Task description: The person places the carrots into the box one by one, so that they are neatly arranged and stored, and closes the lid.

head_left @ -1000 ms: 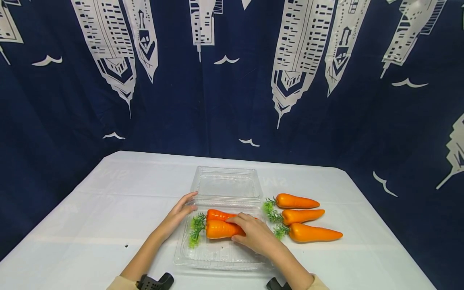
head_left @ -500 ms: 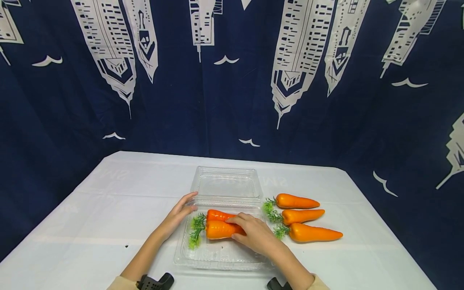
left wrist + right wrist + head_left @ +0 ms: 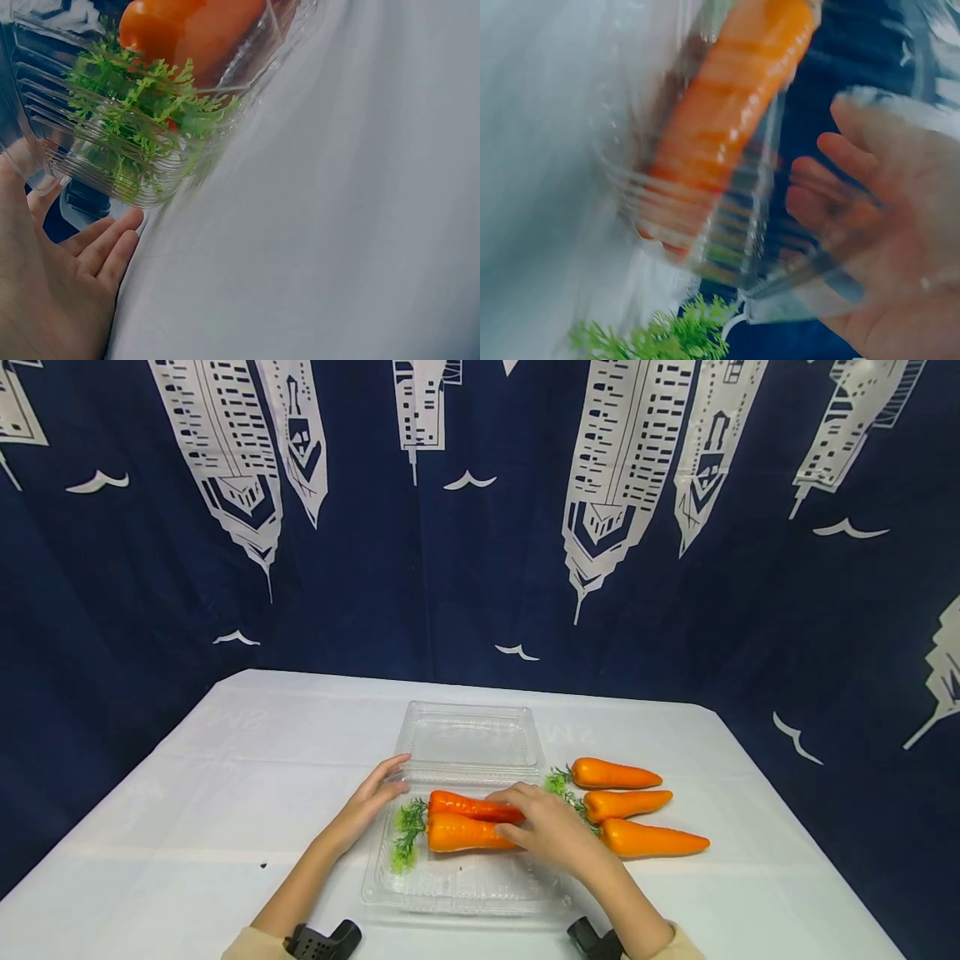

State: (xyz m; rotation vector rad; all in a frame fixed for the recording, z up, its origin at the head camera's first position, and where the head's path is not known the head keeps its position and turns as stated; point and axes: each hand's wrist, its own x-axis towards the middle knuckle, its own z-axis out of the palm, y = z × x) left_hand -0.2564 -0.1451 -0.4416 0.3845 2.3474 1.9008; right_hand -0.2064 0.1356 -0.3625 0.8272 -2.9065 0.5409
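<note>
Two carrots with green leafy tops lie side by side in a clear plastic box. The rear carrot [image 3: 471, 807] is redder; the front carrot [image 3: 459, 833] is plain orange. Their tops point left in the head view. My left hand [image 3: 362, 808] touches the left side of the box [image 3: 450, 900] near its hinge, fingers extended. In the left wrist view, its fingers [image 3: 112, 244] lie along the outside of the ribbed corner. My right hand [image 3: 553, 828] hovers over the carrots' tips, fingers loosely bent. The right wrist view shows a gap between that hand [image 3: 885, 202] and the carrot [image 3: 727, 112].
The hinged lid [image 3: 472, 739] lies folded back behind the box. Three more carrots, a rear one [image 3: 617, 774], a middle one [image 3: 630, 805] and a front one [image 3: 654, 839], sit on the white table [image 3: 225, 777] to the right. A dark blue patterned cloth [image 3: 480, 568] hangs behind.
My right hand has let go of the carrots and moved right, uncovering more of both. The left hand and the carrots stay in place.
</note>
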